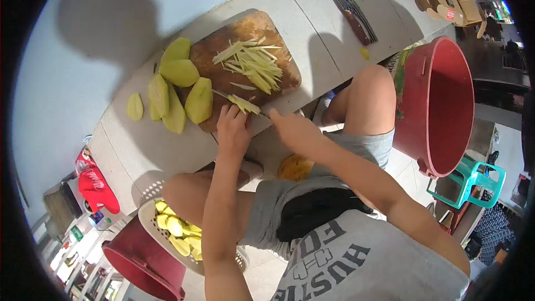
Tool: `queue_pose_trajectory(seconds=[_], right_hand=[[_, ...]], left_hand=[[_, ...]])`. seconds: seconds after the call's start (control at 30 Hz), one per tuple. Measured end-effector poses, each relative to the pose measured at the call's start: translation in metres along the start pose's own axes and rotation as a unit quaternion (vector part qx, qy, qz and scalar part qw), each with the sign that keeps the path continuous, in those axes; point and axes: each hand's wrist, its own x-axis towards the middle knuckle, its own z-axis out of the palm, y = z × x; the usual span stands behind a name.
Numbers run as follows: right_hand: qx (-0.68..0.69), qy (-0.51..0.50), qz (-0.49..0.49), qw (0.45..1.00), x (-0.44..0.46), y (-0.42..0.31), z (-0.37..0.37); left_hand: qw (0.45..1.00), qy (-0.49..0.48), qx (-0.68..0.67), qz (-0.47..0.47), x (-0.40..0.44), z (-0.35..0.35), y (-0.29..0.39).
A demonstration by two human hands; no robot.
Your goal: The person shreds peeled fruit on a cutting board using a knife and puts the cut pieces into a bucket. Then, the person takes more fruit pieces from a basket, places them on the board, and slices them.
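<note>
My right hand (292, 129) is closed round the handle of a knife (219, 93), whose blade lies across the near edge of the wooden cutting board (223, 39). The fingers of my left hand (233, 131) are bent and press on a small stack of cut strips (244, 105) beside the blade. These look like peeled green mango. Farther up the board lies a loose pile of pale strips (253, 64). Several peeled mango slabs (179, 72) sit at the board's left side, some on the board and some on the tiles. My left fingertips are partly hidden.
A second cutting tool with a brown handle (356, 27) lies on the tiled counter (312, 17). Below left, a perforated basket (146, 217) holds yellow mango pieces (175, 227) near a red tub (147, 262). A large red bin (412, 95) and a turquoise stool (490, 181) stand at right.
</note>
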Motion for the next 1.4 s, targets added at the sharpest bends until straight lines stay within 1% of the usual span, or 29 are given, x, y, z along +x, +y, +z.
queue_pose_trajectory(seconds=[0.13,0.2,0.23,0.33,0.4,0.43,0.53,0.63,0.7,0.73,0.8,0.9,1.03,1.1,1.13,1.2,1.23,1.3,1.4], right_hand=[[-0.011,-0.018,0.019,1.000,-0.003,0.003,0.005],[0.033,0.027,-0.030,0.999,0.014,0.010,0.020],[0.034,0.031,-0.034,0.998,0.018,0.010,0.021],[0.034,0.028,-0.028,0.999,0.016,0.005,0.017],[0.045,0.004,-0.004,0.999,0.010,-0.002,0.008],[0.046,0.004,-0.001,0.999,0.003,-0.004,0.005],[0.015,0.011,0.005,1.000,-0.008,-0.003,0.008],[0.020,0.023,-0.009,0.999,0.004,0.006,0.020],[0.068,0.027,-0.013,0.997,0.014,0.002,0.019],[0.072,0.028,-0.009,0.997,0.008,-0.002,0.018],[0.031,0.024,-0.004,0.999,0.000,-0.007,0.011],[0.013,0.024,-0.010,1.000,0.003,0.003,0.021],[0.059,0.030,-0.002,0.998,0.011,-0.001,0.024],[0.032,0.100,-0.042,0.994,0.004,0.002,0.031],[0.032,0.096,-0.042,0.994,0.003,0.005,0.034],[0.042,0.038,-0.009,0.998,0.006,0.009,0.033],[0.040,0.039,-0.011,0.998,0.009,0.007,0.030],[0.072,0.010,0.003,0.997,0.017,-0.003,0.023],[0.066,0.022,-0.017,0.997,0.006,-0.005,0.019]], left_hand=[[1.000,0.017,0.000,0.013,-0.002,0.004,-0.002],[0.999,0.037,-0.012,0.021,0.000,0.000,0.002],[0.999,0.039,-0.008,0.023,0.001,-0.002,0.002],[0.999,0.031,-0.025,0.023,-0.001,0.000,0.003],[1.000,-0.007,0.002,0.000,-0.005,0.002,-0.001],[1.000,-0.009,0.001,0.001,-0.006,0.002,-0.003],[1.000,-0.016,0.010,0.008,-0.009,0.002,-0.004],[1.000,0.012,-0.007,0.002,-0.007,0.004,0.000],[0.999,0.034,-0.001,0.019,-0.006,0.005,0.000],[0.999,0.030,-0.002,0.021,-0.009,0.003,0.002],[0.998,0.050,0.008,0.023,-0.007,0.003,0.003],[0.999,0.039,0.021,0.002,-0.013,0.009,-0.004],[0.998,0.056,0.006,0.013,-0.013,0.012,-0.004],[0.998,0.067,0.007,0.014,-0.012,0.011,-0.005],[0.998,0.066,0.006,0.010,-0.014,0.011,-0.004],[0.999,0.050,0.015,0.004,-0.015,0.009,-0.003],[0.998,0.053,0.015,0.004,-0.014,0.009,-0.002],[0.998,0.059,0.012,0.007,-0.013,0.009,-0.002],[0.998,0.064,0.014,-0.002,-0.015,0.011,-0.003]])
